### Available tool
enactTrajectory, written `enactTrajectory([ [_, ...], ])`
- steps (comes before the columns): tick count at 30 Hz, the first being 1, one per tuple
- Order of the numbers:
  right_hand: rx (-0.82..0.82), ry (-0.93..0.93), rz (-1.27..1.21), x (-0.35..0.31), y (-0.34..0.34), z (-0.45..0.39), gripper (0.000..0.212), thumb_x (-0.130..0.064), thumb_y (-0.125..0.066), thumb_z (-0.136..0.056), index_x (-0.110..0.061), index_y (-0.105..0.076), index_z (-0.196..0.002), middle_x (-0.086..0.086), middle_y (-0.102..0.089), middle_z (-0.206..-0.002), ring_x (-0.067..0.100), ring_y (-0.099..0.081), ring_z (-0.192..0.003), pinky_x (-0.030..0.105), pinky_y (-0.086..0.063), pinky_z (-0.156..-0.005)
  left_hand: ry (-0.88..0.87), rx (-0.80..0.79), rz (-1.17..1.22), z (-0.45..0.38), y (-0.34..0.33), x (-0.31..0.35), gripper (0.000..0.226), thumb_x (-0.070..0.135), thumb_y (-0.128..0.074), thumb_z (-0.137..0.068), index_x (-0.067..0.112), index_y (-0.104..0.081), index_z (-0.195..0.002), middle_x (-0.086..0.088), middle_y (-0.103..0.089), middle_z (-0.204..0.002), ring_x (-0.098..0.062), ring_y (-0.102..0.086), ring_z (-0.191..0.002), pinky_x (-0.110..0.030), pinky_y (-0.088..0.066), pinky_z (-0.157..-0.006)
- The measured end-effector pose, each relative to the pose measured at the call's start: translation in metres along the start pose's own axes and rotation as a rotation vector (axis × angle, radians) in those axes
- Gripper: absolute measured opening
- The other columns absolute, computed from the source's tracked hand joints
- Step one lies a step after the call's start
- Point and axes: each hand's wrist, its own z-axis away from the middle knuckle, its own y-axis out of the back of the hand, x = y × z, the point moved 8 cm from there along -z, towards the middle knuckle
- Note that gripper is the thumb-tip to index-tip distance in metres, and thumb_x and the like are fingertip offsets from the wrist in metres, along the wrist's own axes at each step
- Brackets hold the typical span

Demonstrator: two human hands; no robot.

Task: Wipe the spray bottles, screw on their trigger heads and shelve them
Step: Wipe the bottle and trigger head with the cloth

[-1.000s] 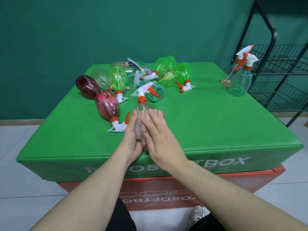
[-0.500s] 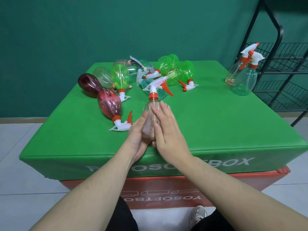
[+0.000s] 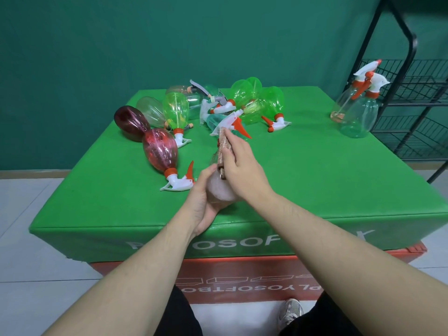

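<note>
Both hands are working over the near part of the green box: the left hand is cupping the clear bottle by its base, probably to steady it, while the right hand is pressing a brown cloth along its side with nearly straight fingers. Its long axis is running away from the person, trigger head pointing toward the pile of bottles at the box's far side.

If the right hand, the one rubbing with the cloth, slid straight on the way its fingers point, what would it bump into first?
Probably the white trigger head of the clear bottle it is wiping: the right hand presses the brown cloth up along the neck toward it. Beyond lies the bottle pile; depth is uncertain.
</note>
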Motion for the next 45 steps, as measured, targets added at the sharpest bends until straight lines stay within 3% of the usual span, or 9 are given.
enactTrajectory([
  [9, -0.024, 0.142, 0.105, 0.002, -0.012, 0.035, 0.055, -0.032, -0.029, -0.104, -0.016, -0.034, -0.156, 0.002, -0.032, -0.162, 0.011, -0.028, -0.148, 0.034, -0.022, -0.123, -0.016, 0.064, 0.006, -0.003, 0.006, -0.002, 0.042, 0.042, -0.038, -0.106, 0.019, -0.073, -0.110, -0.005, -0.077, -0.099, -0.017, -0.070, -0.093, -0.035, -0.054, -0.084],
  [16, -0.059, 0.198, 0.231, 0.013, -0.023, 0.069, 0.058, -0.040, -0.025, -0.104, -0.027, -0.019, -0.160, -0.003, -0.007, -0.169, 0.018, -0.005, -0.156, 0.052, -0.018, -0.124, -0.017, 0.061, 0.015, -0.001, 0.004, -0.001, 0.057, 0.052, -0.036, -0.107, 0.010, -0.066, -0.131, -0.013, -0.071, -0.129, -0.021, -0.070, -0.116, -0.029, -0.058, -0.096],
  [19, -0.072, 0.261, 0.298, 0.011, -0.026, 0.075, 0.059, -0.038, -0.026, -0.104, -0.022, -0.022, -0.160, 0.001, -0.005, -0.170, 0.021, 0.004, -0.156, 0.052, -0.016, -0.125, -0.031, 0.050, 0.046, 0.002, 0.001, 0.000, 0.054, 0.052, -0.040, -0.106, 0.009, -0.069, -0.122, -0.014, -0.073, -0.125, -0.021, -0.071, -0.114, -0.030, -0.057, -0.099],
  [22, -0.005, 0.381, 0.351, 0.003, -0.022, 0.081, 0.055, -0.028, -0.034, -0.105, -0.009, -0.030, -0.156, 0.013, -0.014, -0.167, 0.009, 0.013, -0.153, 0.043, -0.011, -0.127, -0.047, 0.065, 0.068, 0.004, 0.000, 0.003, 0.051, 0.049, -0.052, -0.098, 0.006, -0.069, -0.118, -0.016, -0.075, -0.120, -0.022, -0.074, -0.105, -0.031, -0.060, -0.092],
  [25, -0.028, 0.336, 0.246, 0.007, -0.022, 0.078, 0.054, -0.022, -0.041, -0.105, -0.013, -0.030, -0.156, 0.007, -0.012, -0.168, 0.015, 0.004, -0.156, 0.042, -0.010, -0.127, -0.053, 0.081, 0.082, 0.002, 0.003, 0.003, 0.054, 0.049, -0.057, -0.092, 0.005, -0.068, -0.122, -0.017, -0.073, -0.124, -0.022, -0.073, -0.108, -0.030, -0.061, -0.090],
  [29, -0.001, 0.265, 0.149, 0.005, -0.022, 0.067, 0.054, -0.024, -0.043, -0.103, -0.021, -0.032, -0.156, 0.002, -0.018, -0.167, 0.019, -0.010, -0.154, 0.042, -0.014, -0.126, -0.035, 0.080, 0.106, -0.003, 0.009, 0.001, 0.062, 0.052, -0.054, -0.098, 0.005, -0.062, -0.138, -0.017, -0.065, -0.138, -0.026, -0.064, -0.125, -0.036, -0.052, -0.108],
  [35, 0.032, 0.162, 0.051, 0.005, -0.027, 0.049, 0.058, -0.042, -0.032, -0.098, -0.025, -0.040, -0.153, -0.004, -0.029, -0.161, 0.011, -0.025, -0.147, 0.022, -0.015, -0.120, -0.061, 0.079, 0.185, -0.007, 0.016, 0.003, 0.043, 0.046, -0.048, -0.103, 0.014, -0.073, -0.116, -0.008, -0.076, -0.107, -0.018, -0.074, -0.096, -0.029, -0.061, -0.084],
  [41, 0.071, -0.067, -0.288, 0.019, -0.026, 0.032, 0.042, -0.026, -0.036, -0.108, -0.024, -0.047, -0.148, -0.003, -0.051, -0.143, 0.000, -0.041, -0.133, 0.022, -0.029, -0.115, -0.035, 0.049, 0.190, -0.005, 0.009, 0.005, 0.049, 0.048, -0.036, -0.104, 0.015, -0.071, -0.110, -0.009, -0.078, -0.098, -0.018, -0.076, -0.085, -0.028, -0.062, -0.072],
  [45, 0.158, -0.133, -0.407, 0.023, -0.022, 0.033, 0.040, -0.033, -0.032, -0.106, -0.027, -0.053, -0.140, -0.005, -0.057, -0.137, 0.004, -0.050, -0.128, 0.023, -0.038, -0.109, -0.037, 0.073, 0.165, -0.004, 0.003, 0.008, 0.052, 0.049, -0.034, -0.104, 0.013, -0.069, -0.115, -0.010, -0.077, -0.104, -0.018, -0.076, -0.089, -0.028, -0.061, -0.074],
])
